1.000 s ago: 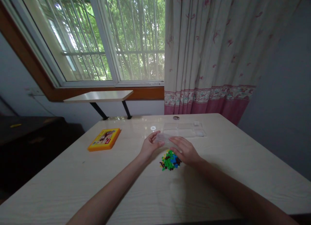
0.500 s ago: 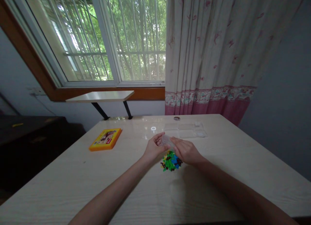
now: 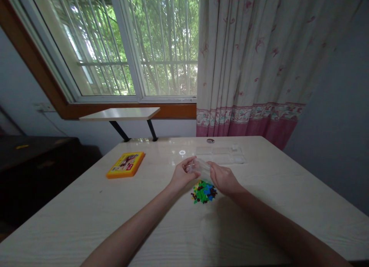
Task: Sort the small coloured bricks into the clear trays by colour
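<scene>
Both left hand [image 3: 186,174] and right hand [image 3: 225,178] have fingers pinching a clear, thin plastic bag [image 3: 203,169] near small green, blue, brown and yellow plastic bits [image 3: 203,192] on the pale wooden table [image 3: 173,236]. From afar, I judge the bits heaped, the bag not yet put down. Its long side runs left to right, right end dipping.

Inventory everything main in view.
Plastic item: 1, clear, between hands
Small pieces: many, green, blue, yellow, dark, piled below hands
Flat box: 1, yellow, table's left side
Tray: 1, clear, beyond hands
Table: 1, pale, beneath these
Raised shelf: 1, pale, table's far left
Window: 1, white frame, behind shelf
Curtain: 1, cream and pink, right of window
Wall: bluish, right of curtain
Furniture: 1, dark, left of table
Small object: 1, yellow, on furniture
Left hand: 1, bare, holding plastic item
Right hand: 1, bare, likewise
</scene>
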Demonstrator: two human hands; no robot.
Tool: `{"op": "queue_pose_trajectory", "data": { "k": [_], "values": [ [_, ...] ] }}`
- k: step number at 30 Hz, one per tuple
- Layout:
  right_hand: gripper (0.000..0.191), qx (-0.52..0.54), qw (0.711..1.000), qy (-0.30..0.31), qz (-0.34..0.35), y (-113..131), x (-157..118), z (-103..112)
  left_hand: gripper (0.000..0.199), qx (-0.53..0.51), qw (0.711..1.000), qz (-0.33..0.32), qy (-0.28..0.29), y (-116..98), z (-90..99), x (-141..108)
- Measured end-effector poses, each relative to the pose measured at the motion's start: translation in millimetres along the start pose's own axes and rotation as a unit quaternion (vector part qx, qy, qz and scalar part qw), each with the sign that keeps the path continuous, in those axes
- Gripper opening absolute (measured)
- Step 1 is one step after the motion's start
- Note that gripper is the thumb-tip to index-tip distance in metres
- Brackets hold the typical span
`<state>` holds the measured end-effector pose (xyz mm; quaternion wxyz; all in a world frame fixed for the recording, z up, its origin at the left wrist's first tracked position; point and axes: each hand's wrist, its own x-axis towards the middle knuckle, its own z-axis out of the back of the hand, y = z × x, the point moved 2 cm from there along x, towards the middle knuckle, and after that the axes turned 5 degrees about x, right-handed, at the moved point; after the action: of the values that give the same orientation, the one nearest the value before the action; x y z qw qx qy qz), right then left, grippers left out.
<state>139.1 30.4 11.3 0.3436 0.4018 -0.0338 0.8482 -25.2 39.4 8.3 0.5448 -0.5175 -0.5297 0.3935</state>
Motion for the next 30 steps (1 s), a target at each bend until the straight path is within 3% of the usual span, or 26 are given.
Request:
{"op": "queue_pose_trajectory", "data": {
  "k": [4, 6, 10, 14, 16, 18, 27, 30],
  "values": [
    [0.029, 0.146, 0.986, -0.001, -0.078, -11, 3, 10, 0.075, -0.031, 0.998, -0.033, 0.047, 2, 4.1, 1],
    [0.030, 0.268, 0.950, -0.018, -0.156, -20, 3, 11, 0.080, -0.060, 0.993, -0.044, 0.090, 3, 6.8, 2],
    [0.034, 0.477, 0.812, -0.050, -0.331, -38, 1, 3, 0.052, -0.086, 0.982, -0.042, 0.162, 3, 10.7, 2],
    [0.026, 0.596, 0.673, -0.031, -0.436, -46, -3, -5, 0.035, -0.071, 0.978, -0.032, 0.195, 0, 14.1, -1],
    [0.022, 0.632, 0.619, -0.017, -0.466, -47, -5, -9, 0.034, -0.070, 0.976, -0.029, 0.205, -1, 15.8, -1],
    [0.020, 0.655, 0.583, -0.007, -0.481, -48, -8, -13, 0.035, -0.072, 0.975, -0.025, 0.209, -2, 16.8, -1],
    [0.026, 0.687, 0.533, 0.052, -0.491, -54, -16, -25, 0.036, -0.061, 0.976, -0.014, 0.206, 1, 15.0, -3],
    [0.026, 0.662, 0.547, 0.054, -0.509, -56, -15, -16, 0.038, -0.038, 0.978, -0.005, 0.206, 8, 15.7, -4]
  ]
}}
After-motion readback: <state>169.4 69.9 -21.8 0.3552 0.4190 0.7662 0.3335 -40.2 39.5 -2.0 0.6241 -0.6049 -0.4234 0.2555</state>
